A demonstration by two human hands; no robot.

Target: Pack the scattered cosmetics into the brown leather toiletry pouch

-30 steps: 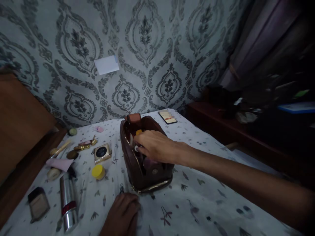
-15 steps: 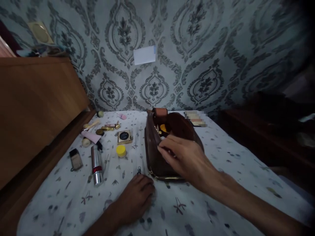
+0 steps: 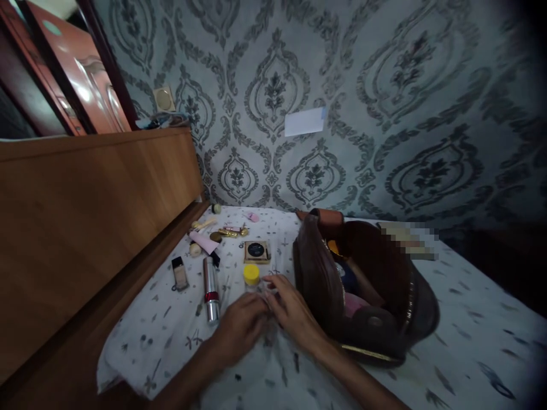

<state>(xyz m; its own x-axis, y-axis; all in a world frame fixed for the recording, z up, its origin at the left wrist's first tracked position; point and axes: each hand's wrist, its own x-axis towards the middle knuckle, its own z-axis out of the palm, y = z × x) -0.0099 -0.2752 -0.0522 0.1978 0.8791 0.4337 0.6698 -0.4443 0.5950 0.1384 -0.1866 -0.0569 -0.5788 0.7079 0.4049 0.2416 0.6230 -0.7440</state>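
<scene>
My left hand [image 3: 245,326] and my right hand [image 3: 291,313] meet in front of a small yellow-lidded jar [image 3: 251,274]. Fingers of both are curled together at the fingertips; anything between them is too small or blurred to make out. To the right, a dark brown bag [image 3: 316,273] stands unzipped, with a dark blue item [image 3: 345,276], a pink item [image 3: 355,304] and something orange [image 3: 336,248] inside. Behind the jar lies a square gold compact [image 3: 257,251] with a dark round centre.
On the left of the patterned sheet lie a silver tube [image 3: 211,290] with a red band, a foundation bottle [image 3: 180,274], a pale pink tube [image 3: 203,242] and several small cosmetics. A wooden board [image 3: 98,228] borders the left side; a patterned wall stands behind.
My right hand has left the bag and come to my left hand, near the yellow-lidded jar. The view has shifted left, and the bag's opening shows more of its contents.
</scene>
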